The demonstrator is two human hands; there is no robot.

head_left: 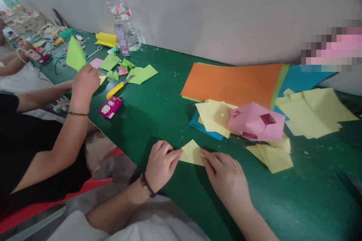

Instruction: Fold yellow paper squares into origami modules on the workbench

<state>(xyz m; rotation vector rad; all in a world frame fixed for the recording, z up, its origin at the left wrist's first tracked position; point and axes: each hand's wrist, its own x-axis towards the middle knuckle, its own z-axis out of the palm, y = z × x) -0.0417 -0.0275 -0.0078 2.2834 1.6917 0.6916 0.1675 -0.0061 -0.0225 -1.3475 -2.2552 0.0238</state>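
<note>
A small piece of pale yellow paper (191,152) is held between my two hands, just above the green table (152,116). My left hand (161,163), with a dark bracelet at the wrist, pinches its left corner. At the right edge of the same paper, the thumb and fingers of my right hand (224,173) are pressed together on it. A pink folded paper shape (257,121) with openings in its faces lies beyond my right hand. Folded yellow pieces (278,158) lie to the right of that hand.
Orange sheets (232,83), blue paper (305,79) and yellow sheets (319,113) lie at the back right. At left, a person's hand (86,79) holds green paper (75,53). A yellow cutter (115,90), a magenta case (111,107) and a clear bottle (117,3) are nearby.
</note>
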